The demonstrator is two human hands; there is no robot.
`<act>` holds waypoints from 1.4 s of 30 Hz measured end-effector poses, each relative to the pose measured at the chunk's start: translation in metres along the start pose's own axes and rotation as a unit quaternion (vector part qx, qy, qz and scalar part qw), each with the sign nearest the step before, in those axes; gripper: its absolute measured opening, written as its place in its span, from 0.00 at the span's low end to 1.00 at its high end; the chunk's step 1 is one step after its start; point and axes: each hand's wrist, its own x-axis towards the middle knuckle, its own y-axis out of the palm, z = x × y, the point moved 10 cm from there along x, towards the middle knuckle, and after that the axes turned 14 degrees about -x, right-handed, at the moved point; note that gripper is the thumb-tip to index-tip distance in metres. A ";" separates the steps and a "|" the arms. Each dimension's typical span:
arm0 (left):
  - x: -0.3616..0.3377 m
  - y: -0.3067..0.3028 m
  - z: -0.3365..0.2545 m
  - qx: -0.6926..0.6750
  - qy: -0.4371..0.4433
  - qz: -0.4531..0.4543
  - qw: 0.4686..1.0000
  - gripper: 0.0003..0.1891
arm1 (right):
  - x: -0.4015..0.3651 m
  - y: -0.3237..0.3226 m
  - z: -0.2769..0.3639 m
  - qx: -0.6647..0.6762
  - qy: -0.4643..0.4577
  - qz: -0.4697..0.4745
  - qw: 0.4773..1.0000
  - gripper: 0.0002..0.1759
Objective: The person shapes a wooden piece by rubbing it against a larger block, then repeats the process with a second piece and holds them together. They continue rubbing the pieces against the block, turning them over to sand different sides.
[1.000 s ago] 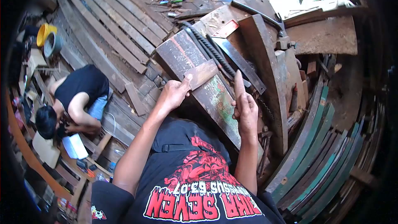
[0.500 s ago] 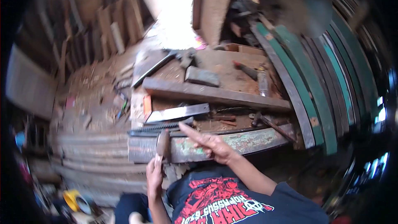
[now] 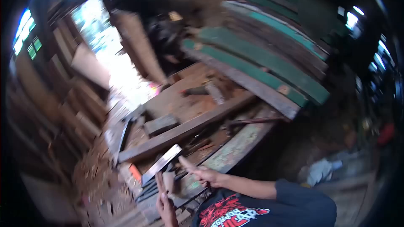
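Note:
My left hand (image 3: 165,207) is closed around the lower end of a narrow brown piece (image 3: 160,183), which points up; blur hides its exact kind. A pale rounded piece (image 3: 168,180) stands just beside it. My right hand (image 3: 206,176) is closed over the bench edge, and a light-brown, tapered shape extends from it toward the upper left. Whether that is a finger or a held stick I cannot make out. Just beyond both hands lies a try square with a shiny metal blade (image 3: 164,162) and an orange handle (image 3: 134,172).
A long wooden beam (image 3: 189,129) crosses the bench, with a grey block (image 3: 161,125) behind it. A hammer (image 3: 256,120) lies near the worn green-painted front board (image 3: 235,146). Green planks (image 3: 252,59) are stacked to the right. Boards lean by the bright doorway (image 3: 99,29).
My view has swung to the right, so the bench appears tilted and more of the right side shows. Both hands keep about the same pose, now lower in the picture.

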 end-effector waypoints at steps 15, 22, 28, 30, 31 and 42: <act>-0.006 -0.014 0.038 0.002 -0.086 0.020 0.996 0.12 | -0.036 0.042 0.043 -0.460 -0.258 0.004 0.849 0.25; -0.013 0.013 -0.001 0.120 -0.078 0.010 0.990 0.16 | -0.030 0.027 0.057 -0.625 -0.075 -0.004 0.777 0.34; -0.021 -0.018 0.014 0.007 -0.050 -0.114 0.992 0.14 | -0.019 0.043 0.039 -0.662 -0.085 0.003 0.744 0.31; -0.020 -0.021 0.011 -0.011 -0.018 -0.109 0.994 0.12 | -0.026 0.050 0.041 -0.628 -0.077 0.006 0.774 0.31; -0.021 -0.025 0.006 -0.020 -0.001 -0.111 0.994 0.12 | -0.030 0.057 0.044 -0.612 -0.075 0.010 0.787 0.31; 0.004 0.029 0.008 -0.070 0.001 0.005 0.998 0.19 | -0.044 0.024 0.071 -0.536 -0.167 -0.121 0.819 0.25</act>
